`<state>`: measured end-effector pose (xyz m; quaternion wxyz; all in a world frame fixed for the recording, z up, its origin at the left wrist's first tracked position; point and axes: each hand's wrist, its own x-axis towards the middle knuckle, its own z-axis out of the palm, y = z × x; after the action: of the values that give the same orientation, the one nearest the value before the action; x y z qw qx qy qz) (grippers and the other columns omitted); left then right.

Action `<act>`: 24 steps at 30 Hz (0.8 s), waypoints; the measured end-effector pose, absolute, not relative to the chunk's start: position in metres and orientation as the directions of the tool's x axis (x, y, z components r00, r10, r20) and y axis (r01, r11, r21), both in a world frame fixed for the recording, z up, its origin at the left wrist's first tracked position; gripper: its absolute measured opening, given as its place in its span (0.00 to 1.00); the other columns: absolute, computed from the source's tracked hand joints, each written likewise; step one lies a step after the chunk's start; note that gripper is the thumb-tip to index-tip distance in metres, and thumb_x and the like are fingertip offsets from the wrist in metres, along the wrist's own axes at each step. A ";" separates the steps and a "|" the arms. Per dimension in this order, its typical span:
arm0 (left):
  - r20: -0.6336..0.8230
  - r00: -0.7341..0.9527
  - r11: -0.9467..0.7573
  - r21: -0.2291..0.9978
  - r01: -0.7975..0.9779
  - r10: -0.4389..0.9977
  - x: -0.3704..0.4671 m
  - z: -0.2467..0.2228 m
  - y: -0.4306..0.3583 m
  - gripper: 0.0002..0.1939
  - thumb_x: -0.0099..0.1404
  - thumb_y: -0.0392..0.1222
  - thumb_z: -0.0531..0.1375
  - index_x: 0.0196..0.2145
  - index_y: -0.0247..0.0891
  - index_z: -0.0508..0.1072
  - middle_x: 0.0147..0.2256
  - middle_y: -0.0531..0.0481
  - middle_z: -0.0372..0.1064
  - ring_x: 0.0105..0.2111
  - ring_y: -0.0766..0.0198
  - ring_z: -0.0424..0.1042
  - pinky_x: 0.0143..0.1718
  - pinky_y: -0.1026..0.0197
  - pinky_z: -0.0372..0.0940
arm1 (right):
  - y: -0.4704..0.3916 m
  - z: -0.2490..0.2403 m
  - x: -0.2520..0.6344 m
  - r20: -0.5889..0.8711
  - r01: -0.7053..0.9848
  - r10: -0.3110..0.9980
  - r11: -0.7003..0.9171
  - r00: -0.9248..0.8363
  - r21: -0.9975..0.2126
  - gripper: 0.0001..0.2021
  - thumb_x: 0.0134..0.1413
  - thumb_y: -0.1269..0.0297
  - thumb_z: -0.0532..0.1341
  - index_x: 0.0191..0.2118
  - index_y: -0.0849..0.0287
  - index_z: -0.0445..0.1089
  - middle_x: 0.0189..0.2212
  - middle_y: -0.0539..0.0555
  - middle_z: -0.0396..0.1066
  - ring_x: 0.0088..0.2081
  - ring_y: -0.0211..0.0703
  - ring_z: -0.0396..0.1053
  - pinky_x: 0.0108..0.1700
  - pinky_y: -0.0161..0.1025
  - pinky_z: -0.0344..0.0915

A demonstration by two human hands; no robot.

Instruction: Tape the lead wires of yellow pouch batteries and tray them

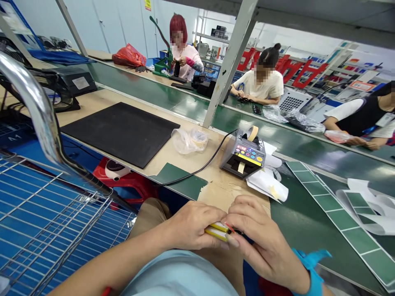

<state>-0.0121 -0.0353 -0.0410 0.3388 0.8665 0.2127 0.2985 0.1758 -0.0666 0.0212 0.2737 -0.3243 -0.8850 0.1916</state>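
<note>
My left hand is closed around two flat pouch batteries, silver with yellow tape along their edges, lying one against the other. From their right end come a thin red wire and something dark, partly covered by fingers. My right hand pinches at that wire end, thumb and fingertips close to my left fingers. A blue band circles my right wrist. Both hands are above my lap at the bench's front edge. Ahead of them stands a grey tape dispenser with a strip of tape sticking out of its front.
A black mat and a crumpled plastic bag lie on the bench. Backing strips spread at right. A metal post rises behind. On my left stands a wire cart. Several people sit across the green surface.
</note>
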 end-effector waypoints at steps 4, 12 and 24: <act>0.282 0.759 -0.555 0.823 0.122 0.586 -0.012 -0.038 -0.036 0.21 0.60 0.54 0.61 0.46 0.38 0.71 0.36 0.48 0.74 0.35 0.61 0.73 0.37 0.66 0.62 | -0.066 0.027 0.180 0.371 0.475 0.675 0.724 -0.638 -0.500 0.09 0.59 0.65 0.55 0.45 0.58 0.66 0.36 0.57 0.66 0.40 0.47 0.62 0.46 0.49 0.60; 0.281 0.779 -0.556 0.825 0.102 0.560 -0.007 -0.037 -0.038 0.16 0.58 0.53 0.62 0.35 0.37 0.73 0.29 0.52 0.71 0.28 0.65 0.69 0.29 0.68 0.59 | -0.063 0.032 0.179 0.187 0.300 0.727 0.484 -0.660 -0.822 0.01 0.55 0.69 0.59 0.33 0.58 0.68 0.37 0.54 0.65 0.41 0.41 0.65 0.43 0.39 0.65; 0.232 0.704 -0.481 0.859 0.175 0.671 -0.012 -0.029 -0.033 0.12 0.61 0.47 0.62 0.38 0.37 0.70 0.33 0.53 0.69 0.32 0.65 0.68 0.35 0.67 0.59 | -0.065 0.043 0.182 0.414 0.547 0.727 0.686 -0.548 -0.480 0.09 0.56 0.75 0.57 0.42 0.59 0.69 0.34 0.54 0.71 0.39 0.41 0.66 0.42 0.40 0.66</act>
<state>-0.0123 -0.0325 -0.0292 0.4380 0.8124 0.2605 0.2833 0.1823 -0.0653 0.0430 0.3019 -0.3672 -0.8670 0.1492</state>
